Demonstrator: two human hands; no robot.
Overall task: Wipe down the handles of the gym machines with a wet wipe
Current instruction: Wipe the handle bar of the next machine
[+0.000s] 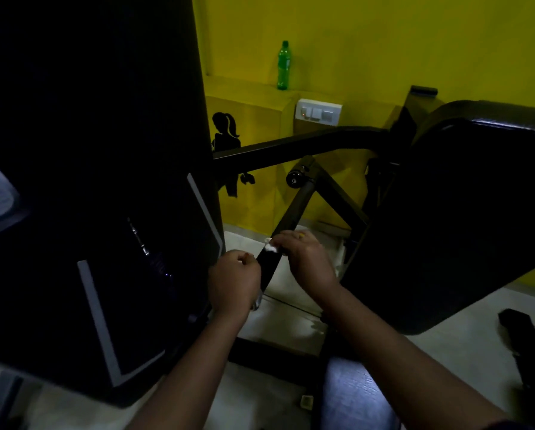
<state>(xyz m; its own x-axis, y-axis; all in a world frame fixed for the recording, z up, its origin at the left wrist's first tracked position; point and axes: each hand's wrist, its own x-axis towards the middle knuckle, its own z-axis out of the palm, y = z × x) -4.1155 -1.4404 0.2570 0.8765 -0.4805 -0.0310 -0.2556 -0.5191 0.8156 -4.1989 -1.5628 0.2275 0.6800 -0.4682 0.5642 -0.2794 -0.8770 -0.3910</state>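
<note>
- Plainly, the wet wipe (271, 247) is a small, soft, limp wad, light and probably slick with moisture; we judge that it wants bunching under the fingertips rather than a loose pinch, or it may slip away.
- The handle (291, 212) is a stiff black bar slanting down from a round end cap (295, 179) towards us, between a dark machine panel (104, 181) on the left and a dark padded part (462, 197) on the right; it looks smooth, and we would take it from the side, wrapping the wipe round it.
- Our right hand (303, 259) has its grip closed on the wipe, fingers curled over it, pressing it to the bar partway down.
- Our left hand (233, 277) sits just beside the bar's lower stretch, fingers curled like a fist; whether that grip takes the bar or holds nothing we cannot tell; the view is dim.
</note>
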